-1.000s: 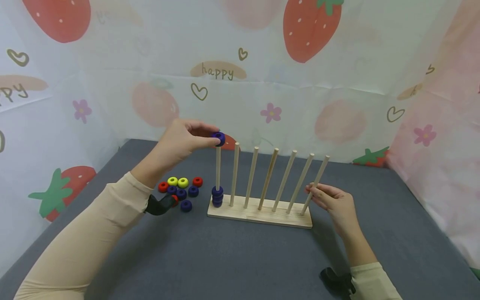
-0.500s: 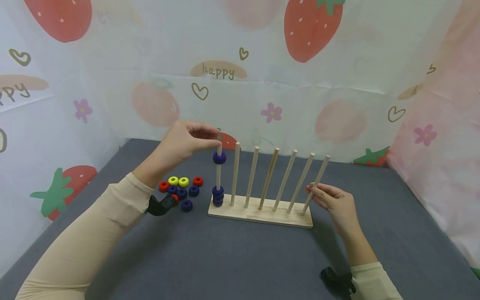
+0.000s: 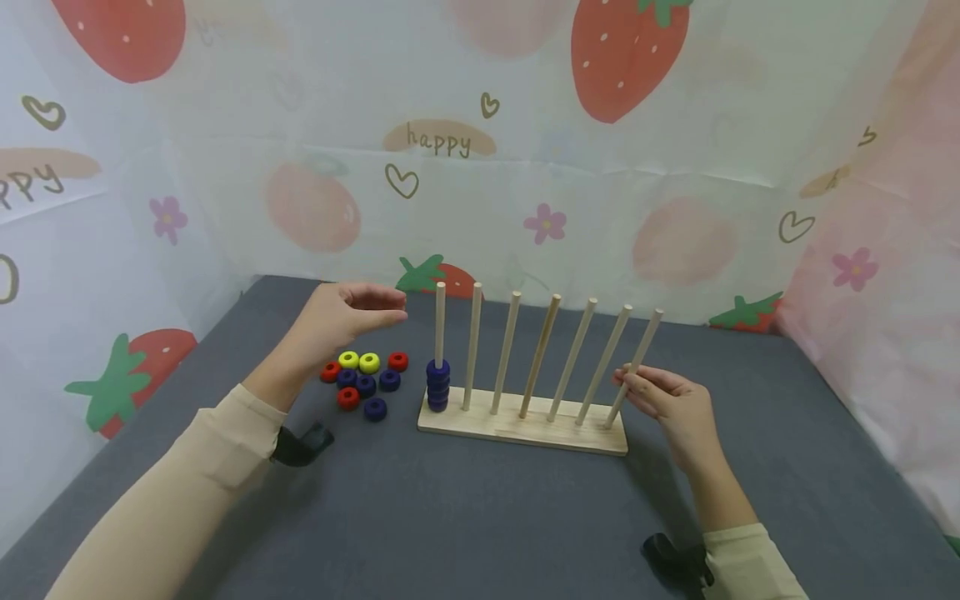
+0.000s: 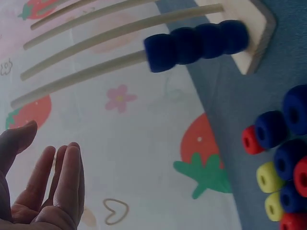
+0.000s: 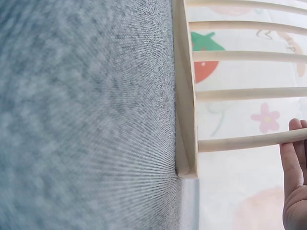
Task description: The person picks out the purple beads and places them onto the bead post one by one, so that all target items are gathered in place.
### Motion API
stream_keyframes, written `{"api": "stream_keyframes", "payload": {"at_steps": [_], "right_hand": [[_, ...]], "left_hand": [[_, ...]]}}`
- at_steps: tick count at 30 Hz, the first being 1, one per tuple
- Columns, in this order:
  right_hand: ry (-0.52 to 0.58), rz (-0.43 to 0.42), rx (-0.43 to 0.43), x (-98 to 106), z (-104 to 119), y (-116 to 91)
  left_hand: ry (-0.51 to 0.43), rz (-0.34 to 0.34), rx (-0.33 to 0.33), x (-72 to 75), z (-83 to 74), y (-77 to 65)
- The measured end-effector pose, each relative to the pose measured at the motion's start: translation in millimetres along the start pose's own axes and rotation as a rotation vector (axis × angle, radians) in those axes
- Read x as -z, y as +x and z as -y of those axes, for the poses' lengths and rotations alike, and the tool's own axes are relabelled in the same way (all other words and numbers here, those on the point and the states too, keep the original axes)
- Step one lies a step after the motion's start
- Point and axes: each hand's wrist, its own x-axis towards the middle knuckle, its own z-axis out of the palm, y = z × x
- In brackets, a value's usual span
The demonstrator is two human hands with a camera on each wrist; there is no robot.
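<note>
My left hand [image 3: 341, 321] is empty, a little left of the leftmost peg [image 3: 440, 321]; its thumb and fingers are apart and fairly straight. On that peg sits a stack of several dark blue beads [image 3: 438, 386], which the left wrist view shows packed against the wooden base. The pegs rise from a pale wooden base [image 3: 517, 429] on the table. At the other end, my right hand [image 3: 671, 408] pinches the rightmost peg [image 3: 647, 337] between thumb and fingers; the right wrist view shows this peg [image 5: 240, 143] running into the fingers.
Loose beads lie left of the base: yellow beads [image 3: 369, 362], red beads [image 3: 348, 398] and blue beads [image 3: 376, 408]. A dark grey cloth [image 3: 450, 517] covers the table. Behind hangs a strawberry-print curtain [image 3: 330, 108].
The blue bead held over the leftmost peg was let go, slid down and now tops the stack. My left hand moved left and down, away from the peg. The right hand stayed put.
</note>
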Motion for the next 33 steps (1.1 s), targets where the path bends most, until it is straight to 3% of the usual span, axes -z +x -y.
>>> {"api": "stream_keyframes", "payload": {"at_steps": [11,22,33], "right_hand": [[0.008,0.003,0.008,1,0,1],[-0.003,-0.003,-0.003,1,1,0],[-0.022,-0.002,0.0,1,-1,1]], "left_hand": [[-0.028,-0.024,0.073,-0.1,33.2,-6.8],[-0.04,-0.017,0.093,-4.2,59.7,-10.7],[-0.037,0.016,0.134,-9.3,74.5,-17.4]]}}
